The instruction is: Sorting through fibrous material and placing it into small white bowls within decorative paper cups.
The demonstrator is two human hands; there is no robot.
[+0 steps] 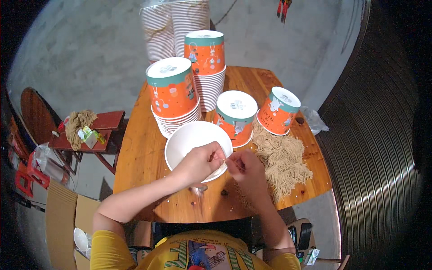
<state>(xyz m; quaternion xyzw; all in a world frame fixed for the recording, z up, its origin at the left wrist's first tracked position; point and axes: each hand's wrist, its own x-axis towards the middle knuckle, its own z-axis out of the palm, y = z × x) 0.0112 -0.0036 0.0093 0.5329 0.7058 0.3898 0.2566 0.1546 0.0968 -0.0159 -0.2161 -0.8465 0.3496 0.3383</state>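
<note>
My left hand [203,163] and my right hand [246,170] meet fingertip to fingertip over the right rim of a white paper bucket [182,137], which stands mouth up on the table. Both hands are closed in a pinch. A thin pale cord [223,159] shows between them; most of it is hidden by the fingers. Just right of my right hand lies a heap of tan cords [285,166]. Behind the white bucket, an orange and green paper bucket [236,114] stands upside down, and a smaller-looking orange bucket [279,110] leans against the cord heap.
Upside-down bucket stacks [173,92] [204,54] rise at the back of the wooden table [148,198]. Taller wrapped stacks [175,27] stand behind them. At left are a red bench [101,130] with more cord and an open cardboard box [63,225]. A ribbed shutter [378,135] borders the right.
</note>
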